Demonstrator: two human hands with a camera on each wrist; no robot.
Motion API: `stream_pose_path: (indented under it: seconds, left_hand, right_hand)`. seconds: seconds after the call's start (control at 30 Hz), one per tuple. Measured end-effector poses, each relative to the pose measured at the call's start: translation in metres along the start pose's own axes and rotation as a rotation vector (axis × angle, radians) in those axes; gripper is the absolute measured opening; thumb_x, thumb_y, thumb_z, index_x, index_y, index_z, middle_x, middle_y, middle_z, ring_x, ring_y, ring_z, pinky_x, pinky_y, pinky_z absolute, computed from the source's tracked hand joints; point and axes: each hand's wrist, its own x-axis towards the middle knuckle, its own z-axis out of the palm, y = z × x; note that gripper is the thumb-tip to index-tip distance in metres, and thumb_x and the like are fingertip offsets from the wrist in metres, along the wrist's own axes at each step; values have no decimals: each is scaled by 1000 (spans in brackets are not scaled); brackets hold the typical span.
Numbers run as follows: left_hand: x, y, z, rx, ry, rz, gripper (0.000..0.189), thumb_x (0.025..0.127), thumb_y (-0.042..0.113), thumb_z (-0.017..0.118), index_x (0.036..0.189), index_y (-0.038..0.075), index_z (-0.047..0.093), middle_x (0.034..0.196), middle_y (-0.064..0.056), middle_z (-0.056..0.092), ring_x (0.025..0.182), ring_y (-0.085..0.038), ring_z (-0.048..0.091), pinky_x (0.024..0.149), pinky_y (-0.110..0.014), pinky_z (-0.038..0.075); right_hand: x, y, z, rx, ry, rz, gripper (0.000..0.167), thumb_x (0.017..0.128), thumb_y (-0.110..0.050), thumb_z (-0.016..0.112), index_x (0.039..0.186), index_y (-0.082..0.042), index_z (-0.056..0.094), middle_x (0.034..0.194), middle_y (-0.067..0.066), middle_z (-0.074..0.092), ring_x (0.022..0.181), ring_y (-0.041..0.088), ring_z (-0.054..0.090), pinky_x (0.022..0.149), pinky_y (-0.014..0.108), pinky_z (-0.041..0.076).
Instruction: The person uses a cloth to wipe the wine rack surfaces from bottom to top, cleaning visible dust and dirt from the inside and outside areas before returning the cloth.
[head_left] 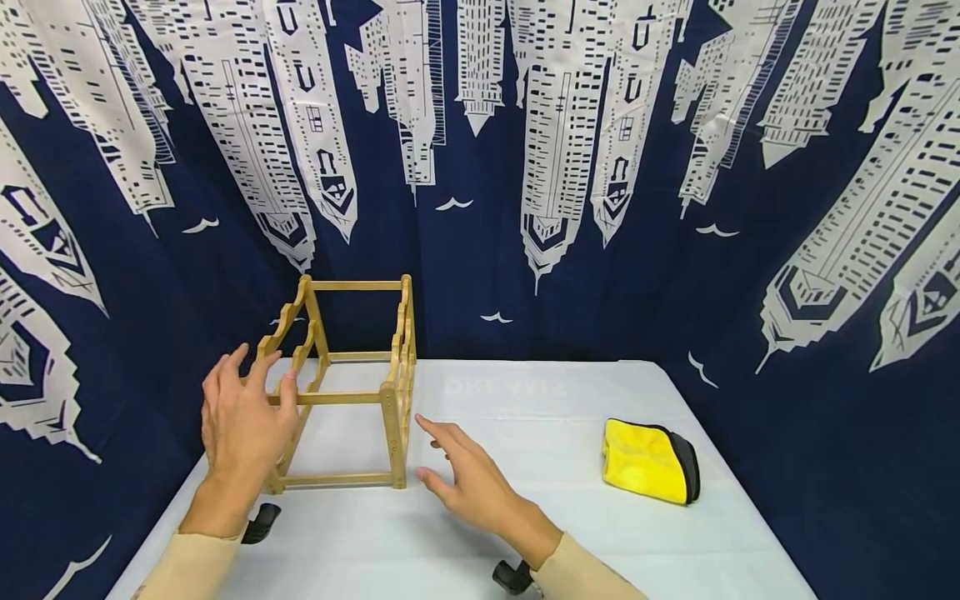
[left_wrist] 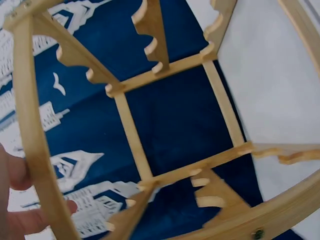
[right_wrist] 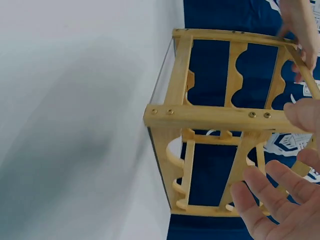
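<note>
A light wooden rack (head_left: 390, 400) of open frames with scalloped rails stands at the back left of the white table (head_left: 525, 533). My left hand (head_left: 243, 417) is raised against its left side, fingers straight and spread, touching the front rail. In the left wrist view, two fingertips (left_wrist: 20, 220) show behind a post of the rack (left_wrist: 135, 135). My right hand (head_left: 468, 479) hovers just right of the rack's front post, fingers relaxed and spread, holding nothing. The right wrist view has the rack (right_wrist: 210, 116) close, my right hand (right_wrist: 280, 205) below it and my left hand (right_wrist: 300, 25) at its far side.
A yellow pouch with a black edge (head_left: 648, 461) lies on the table's right part. A navy cloth printed with white skyscrapers (head_left: 465, 250) hangs behind and around the table. The table's front edge lies close to my sleeves.
</note>
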Motion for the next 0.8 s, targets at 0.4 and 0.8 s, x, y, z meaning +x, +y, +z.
stream_pose_path:
  seconds: [0.4, 0.8]
  left_hand:
    - [3, -16, -6, -84, -28, -155, 46, 118, 28, 61, 151, -2, 72, 155, -37, 67, 140, -61, 64, 114, -79, 51]
    - [-12, -21, -9, -212, 24, -88, 34, 120, 21, 60, 141, 6, 82, 125, -23, 87, 107, -42, 82, 75, -1, 38]
  right_hand:
    - [31, -3, 20, 192, 72, 13, 52, 112, -5, 77, 162, -4, 62, 140, 16, 79, 112, 28, 83, 89, 31, 72]
    - [41, 1, 15, 182, 242, 107, 10, 107, -13, 86, 115, -12, 82, 108, 5, 79, 90, 20, 80, 78, 22, 66]
